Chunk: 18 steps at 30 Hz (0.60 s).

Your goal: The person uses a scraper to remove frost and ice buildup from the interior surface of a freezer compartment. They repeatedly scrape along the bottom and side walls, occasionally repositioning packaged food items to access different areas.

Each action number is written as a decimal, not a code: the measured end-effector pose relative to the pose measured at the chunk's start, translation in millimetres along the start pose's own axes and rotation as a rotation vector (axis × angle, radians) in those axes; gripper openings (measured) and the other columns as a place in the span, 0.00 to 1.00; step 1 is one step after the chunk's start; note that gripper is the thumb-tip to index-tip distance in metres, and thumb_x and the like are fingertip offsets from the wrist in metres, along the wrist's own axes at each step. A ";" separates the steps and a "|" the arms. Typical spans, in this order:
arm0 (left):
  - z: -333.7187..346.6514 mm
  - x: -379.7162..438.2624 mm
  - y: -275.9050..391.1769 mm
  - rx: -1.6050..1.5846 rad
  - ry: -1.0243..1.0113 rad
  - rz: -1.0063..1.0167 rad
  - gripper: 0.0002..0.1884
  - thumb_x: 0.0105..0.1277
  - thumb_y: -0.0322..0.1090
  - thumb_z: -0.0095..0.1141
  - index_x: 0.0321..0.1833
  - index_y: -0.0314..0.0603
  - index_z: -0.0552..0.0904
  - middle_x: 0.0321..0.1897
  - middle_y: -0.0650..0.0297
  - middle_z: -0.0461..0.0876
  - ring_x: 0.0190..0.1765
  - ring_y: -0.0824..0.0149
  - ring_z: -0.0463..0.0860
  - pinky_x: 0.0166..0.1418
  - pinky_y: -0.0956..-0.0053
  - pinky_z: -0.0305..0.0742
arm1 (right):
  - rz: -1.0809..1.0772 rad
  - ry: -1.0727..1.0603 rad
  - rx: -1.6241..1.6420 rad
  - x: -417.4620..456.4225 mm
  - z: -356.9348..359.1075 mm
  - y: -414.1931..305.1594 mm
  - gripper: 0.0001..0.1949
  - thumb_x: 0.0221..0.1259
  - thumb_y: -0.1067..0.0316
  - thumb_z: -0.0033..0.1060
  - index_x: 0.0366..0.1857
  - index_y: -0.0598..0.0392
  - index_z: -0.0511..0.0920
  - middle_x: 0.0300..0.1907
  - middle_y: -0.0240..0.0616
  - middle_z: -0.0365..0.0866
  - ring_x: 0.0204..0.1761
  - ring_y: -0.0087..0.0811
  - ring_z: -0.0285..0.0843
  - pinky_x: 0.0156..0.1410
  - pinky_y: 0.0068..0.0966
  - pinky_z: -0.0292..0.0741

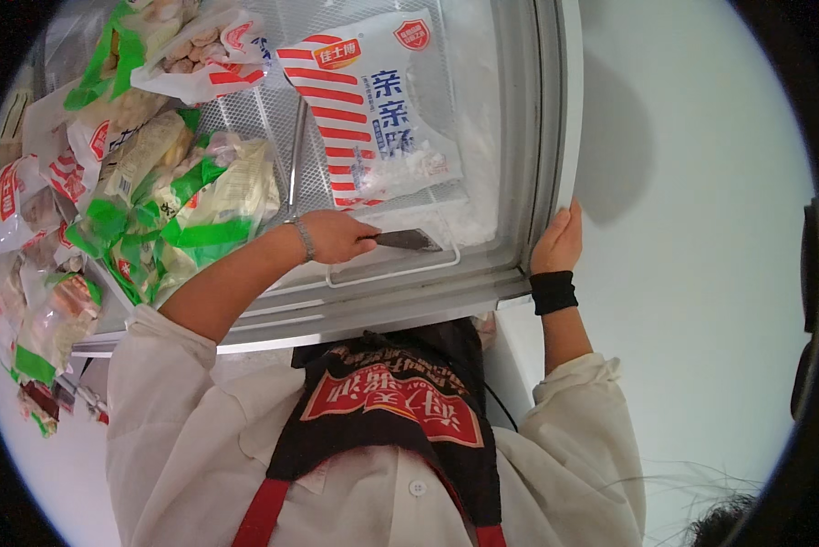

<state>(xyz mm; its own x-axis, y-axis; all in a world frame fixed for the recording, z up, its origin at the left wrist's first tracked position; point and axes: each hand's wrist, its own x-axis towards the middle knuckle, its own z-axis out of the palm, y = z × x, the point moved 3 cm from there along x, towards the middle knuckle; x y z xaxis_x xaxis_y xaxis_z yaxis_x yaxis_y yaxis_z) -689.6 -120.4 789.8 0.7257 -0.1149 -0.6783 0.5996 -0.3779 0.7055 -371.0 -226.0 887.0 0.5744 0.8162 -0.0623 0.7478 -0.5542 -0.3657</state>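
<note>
My left hand [334,236], with a metal bracelet on the wrist, holds a flat scraper [409,239] by its handle. The blade points right, above the bottom of an open chest freezer [423,311], near a white wire frame [392,275]. My right hand [558,239], with a black wristband, grips the freezer's rim at the right corner; part of its fingers is hidden. Just beyond the scraper lies a large white, red-striped food bag [382,113] with frost [416,171] on its lower end. More frost [474,205] lines the freezer's right inner side.
Many frozen food bags [225,198] with green or red trim are heaped on the left in the freezer. Metal mesh [259,116] and a metal bar [297,157] lie between them and the striped bag. A pale wall [710,273] stands at the right.
</note>
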 end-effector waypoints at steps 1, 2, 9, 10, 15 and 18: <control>-0.1 3.8 2.6 0.014 0.006 -0.008 0.26 0.76 0.56 0.38 0.70 0.56 0.71 0.42 0.49 0.84 0.47 0.47 0.83 0.53 0.54 0.77 | -0.008 -0.002 0.001 1.2 -0.1 -0.5 0.23 0.76 0.57 0.30 0.62 0.62 0.70 0.55 0.54 0.77 0.55 0.52 0.76 0.61 0.39 0.71; -2.1 7.0 3.8 0.031 -0.009 0.003 0.26 0.76 0.56 0.37 0.71 0.56 0.71 0.42 0.49 0.84 0.46 0.47 0.83 0.53 0.54 0.77 | -0.016 -0.003 0.002 2.4 -0.6 -1.7 0.23 0.76 0.58 0.30 0.62 0.62 0.70 0.54 0.55 0.77 0.54 0.52 0.76 0.61 0.39 0.72; 25.6 9.0 -5.7 -0.014 0.015 0.047 0.27 0.76 0.57 0.35 0.73 0.58 0.66 0.36 0.47 0.84 0.42 0.45 0.84 0.49 0.52 0.78 | 0.027 -0.024 0.037 5.3 -5.9 -8.0 0.23 0.76 0.58 0.31 0.63 0.62 0.70 0.53 0.56 0.77 0.53 0.51 0.76 0.60 0.40 0.72; 23.2 11.4 -6.0 -0.011 0.007 0.046 0.27 0.76 0.57 0.35 0.74 0.58 0.66 0.36 0.46 0.84 0.41 0.45 0.84 0.48 0.52 0.78 | 0.029 -0.029 0.025 4.9 -5.6 -7.9 0.23 0.75 0.58 0.32 0.63 0.62 0.70 0.52 0.55 0.77 0.53 0.51 0.76 0.59 0.40 0.72; 22.5 14.6 11.3 -0.039 -0.060 -0.040 0.26 0.76 0.56 0.36 0.73 0.59 0.66 0.34 0.45 0.83 0.39 0.45 0.84 0.46 0.50 0.78 | -0.023 -0.010 0.018 8.1 -5.4 -11.5 0.23 0.75 0.59 0.32 0.63 0.63 0.70 0.51 0.55 0.77 0.52 0.51 0.76 0.58 0.40 0.72; 27.8 9.9 12.1 -0.020 0.045 -0.022 0.26 0.76 0.56 0.36 0.72 0.58 0.67 0.34 0.46 0.84 0.38 0.46 0.84 0.44 0.51 0.78 | 0.009 -0.008 0.033 7.1 -6.3 -10.4 0.23 0.75 0.59 0.32 0.63 0.63 0.70 0.51 0.55 0.77 0.52 0.52 0.76 0.58 0.41 0.72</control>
<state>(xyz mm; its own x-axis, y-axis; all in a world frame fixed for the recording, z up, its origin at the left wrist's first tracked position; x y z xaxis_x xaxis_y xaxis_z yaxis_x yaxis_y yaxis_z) -684.6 -151.7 785.9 0.7261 -0.0653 -0.6845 0.6221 -0.3616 0.6944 -372.6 -215.5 896.2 0.5779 0.8128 -0.0731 0.7313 -0.5555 -0.3958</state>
